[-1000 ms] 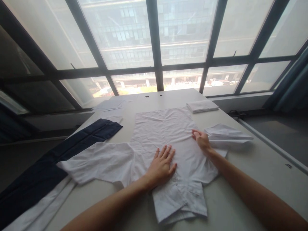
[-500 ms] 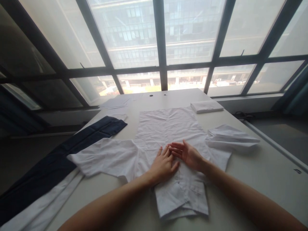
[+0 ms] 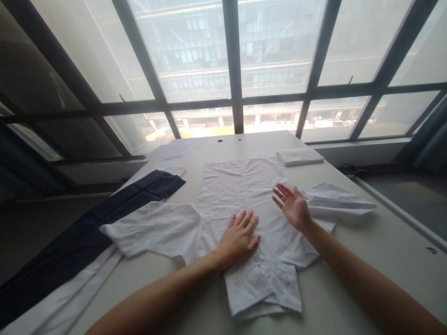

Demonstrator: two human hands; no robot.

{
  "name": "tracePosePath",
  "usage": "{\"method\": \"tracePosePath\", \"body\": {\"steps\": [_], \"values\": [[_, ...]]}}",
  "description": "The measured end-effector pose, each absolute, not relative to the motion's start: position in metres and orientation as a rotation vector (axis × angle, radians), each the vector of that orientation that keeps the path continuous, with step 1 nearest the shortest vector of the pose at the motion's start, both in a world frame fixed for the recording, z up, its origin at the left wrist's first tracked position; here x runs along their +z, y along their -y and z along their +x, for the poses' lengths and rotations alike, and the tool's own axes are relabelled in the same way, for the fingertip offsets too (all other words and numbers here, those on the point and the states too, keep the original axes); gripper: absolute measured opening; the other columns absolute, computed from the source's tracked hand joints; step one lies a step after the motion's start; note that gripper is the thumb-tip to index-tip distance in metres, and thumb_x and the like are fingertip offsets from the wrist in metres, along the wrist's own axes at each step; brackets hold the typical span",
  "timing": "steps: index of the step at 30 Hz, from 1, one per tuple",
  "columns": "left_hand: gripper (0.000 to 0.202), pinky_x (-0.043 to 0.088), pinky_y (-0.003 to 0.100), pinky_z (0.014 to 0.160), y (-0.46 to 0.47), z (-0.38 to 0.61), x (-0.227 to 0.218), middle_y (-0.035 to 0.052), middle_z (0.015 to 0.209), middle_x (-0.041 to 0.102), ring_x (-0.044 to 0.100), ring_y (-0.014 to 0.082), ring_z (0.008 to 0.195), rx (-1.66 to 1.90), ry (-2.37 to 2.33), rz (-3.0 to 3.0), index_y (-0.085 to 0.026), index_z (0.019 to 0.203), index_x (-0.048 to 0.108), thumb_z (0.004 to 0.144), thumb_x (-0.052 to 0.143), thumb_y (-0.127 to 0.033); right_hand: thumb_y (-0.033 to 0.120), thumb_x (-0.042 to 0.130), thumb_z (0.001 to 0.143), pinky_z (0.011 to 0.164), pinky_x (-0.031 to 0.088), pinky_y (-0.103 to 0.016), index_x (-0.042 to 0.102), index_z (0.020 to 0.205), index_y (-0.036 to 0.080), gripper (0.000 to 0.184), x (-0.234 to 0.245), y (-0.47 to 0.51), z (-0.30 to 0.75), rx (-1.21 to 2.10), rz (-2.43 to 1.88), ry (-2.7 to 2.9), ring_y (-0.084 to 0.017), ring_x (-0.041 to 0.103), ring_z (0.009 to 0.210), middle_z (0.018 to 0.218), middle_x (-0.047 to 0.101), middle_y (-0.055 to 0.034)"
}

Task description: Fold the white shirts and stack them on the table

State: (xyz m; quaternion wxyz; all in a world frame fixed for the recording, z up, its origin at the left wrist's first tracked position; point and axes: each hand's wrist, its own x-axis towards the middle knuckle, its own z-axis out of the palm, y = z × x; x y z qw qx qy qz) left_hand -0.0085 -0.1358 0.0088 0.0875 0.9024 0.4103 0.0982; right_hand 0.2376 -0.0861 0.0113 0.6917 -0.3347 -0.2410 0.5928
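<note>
Now your right hand (image 3: 292,204) has swept away from your left hand (image 3: 239,237) — fingers spread, empty, perhaps just off the cloth. Your left stays flat, fingers splayed, on the white shirt (image 3: 240,186) laid out on the table (image 3: 366,251).

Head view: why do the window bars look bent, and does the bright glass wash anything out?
Head view: the wide lens likely splays the window bars outward toward the frame's edges; backlight turns the panes hazy; the white shirt shows faint creases; left hand and right hand look sharp, with soft shadows only.
</note>
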Motion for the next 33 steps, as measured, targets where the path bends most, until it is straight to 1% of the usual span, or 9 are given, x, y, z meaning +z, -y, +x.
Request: {"method": "tracePosePath", "body": {"steps": [4, 6, 9, 11, 17, 22, 26, 29, 33], "values": [[0.054, 0.022, 0.055, 0.123, 0.135, -0.006, 0.017, 0.0107, 0.158, 0.041, 0.028, 0.0308, 0.150, 0.565, -1.168, 2.571, -0.021, 0.147, 0.048, 0.095, 0.052, -0.030, 0.045, 0.039, 0.101, 0.111, 0.046, -0.041, 0.070, 0.110, 0.024, 0.039, 0.012, 0.099, 0.211, 1.607, -0.737, 0.513, -0.020, 0.054, 0.132, 0.138, 0.062, -0.0069], [0.048, 0.031, 0.050, 0.120, 0.133, -0.005, 0.021, 0.0100, 0.152, 0.048, 0.038, 0.0277, 0.144, 0.760, -1.012, 2.369, -0.022, 0.143, 0.053, 0.095, 0.049, -0.024, 0.039, 0.039, 0.102, 0.109, 0.048, -0.041, 0.068, 0.114, 0.023, 0.036, 0.009, 0.098, 0.209, 1.673, -0.791, 0.470, -0.019, 0.055, 0.131, 0.135, 0.063, -0.0086], [0.040, 0.049, 0.046, 0.105, 0.122, -0.008, 0.022, 0.0128, 0.141, 0.058, 0.059, 0.0273, 0.125, 0.871, -0.802, 1.768, -0.021, 0.135, 0.059, 0.096, 0.051, -0.028, 0.037, 0.038, 0.103, 0.105, 0.051, -0.042, 0.064, 0.121, 0.023, 0.035, 0.005, 0.093, 0.214, 1.698, -0.806, 0.428, -0.019, 0.057, 0.129, 0.134, 0.063, -0.0105], [0.040, 0.052, 0.044, 0.100, 0.111, -0.016, 0.022, 0.0161, 0.138, 0.060, 0.065, 0.0282, 0.118, 0.875, -0.737, 1.314, -0.017, 0.133, 0.058, 0.096, 0.054, -0.030, 0.037, 0.037, 0.103, 0.103, 0.053, -0.042, 0.062, 0.125, 0.022, 0.036, 0.003, 0.090, 0.219, 1.703, -0.794, 0.410, -0.019, 0.059, 0.127, 0.134, 0.063, -0.0120], [0.036, 0.055, 0.035, 0.098, 0.076, -0.092, 0.030, 0.0177, 0.138, 0.061, 0.063, 0.0250, 0.123, 0.931, -0.752, 0.571, -0.010, 0.129, 0.058, 0.094, 0.051, -0.016, 0.033, 0.041, 0.103, 0.099, 0.055, -0.040, 0.061, 0.125, 0.020, 0.032, 0.001, 0.088, 0.224, 1.764, -0.752, 0.388, -0.019, 0.062, 0.122, 0.133, 0.063, -0.0126], [0.037, 0.062, 0.037, 0.086, 0.064, -0.165, 0.040, 0.0177, 0.128, 0.066, 0.066, 0.0258, 0.117, 1.158, -0.882, 0.483, -0.010, 0.128, 0.058, 0.094, 0.045, -0.009, 0.031, 0.040, 0.104, 0.099, 0.055, -0.040, 0.063, 0.119, 0.018, 0.030, 0.004, 0.088, 0.224, 1.773, -0.765, 0.368, -0.018, 0.063, 0.120, 0.132, 0.062, -0.0117], [0.034, 0.062, 0.031, 0.083, 0.067, -0.165, 0.052, 0.0145, 0.116, 0.071, 0.071, 0.0219, 0.106, 1.395, -0.964, 0.490, -0.010, 0.117, 0.063, 0.089, 0.044, -0.004, 0.032, 0.042, 0.103, 0.104, 0.051, -0.040, 0.065, 0.116, 0.019, 0.030, 0.011, 0.093, 0.225, 1.755, -0.787, 0.404, -0.019, 0.062, 0.122, 0.132, 0.063, -0.0107], [0.035, 0.059, 0.033, 0.092, 0.089, -0.130, 0.058, 0.0156, 0.122, 0.070, 0.067, 0.0238, 0.115, 1.286, -0.823, 0.491, -0.010, 0.120, 0.064, 0.091, 0.046, -0.010, 0.037, 0.045, 0.100, 0.109, 0.046, -0.040, 0.067, 0.118, 0.020, 0.033, 0.021, 0.105, 0.217, 1.783, -0.694, 0.533, -0.020, 0.058, 0.128, 0.139, 0.061, -0.0097], [0.038, 0.052, 0.039, 0.104, 0.131, -0.077, 0.049, 0.0165, 0.135, 0.063, 0.059, 0.0283, 0.128, 0.980, -0.680, 0.470, -0.011, 0.129, 0.061, 0.098, 0.047, -0.028, 0.042, 0.047, 0.098, 0.115, 0.038, -0.044, 0.068, 0.121, 0.023, 0.037, 0.028, 0.137, 0.177, 1.758, -0.541, 0.628, -0.022, 0.049, 0.137, 0.144, 0.058, -0.0068]]}}
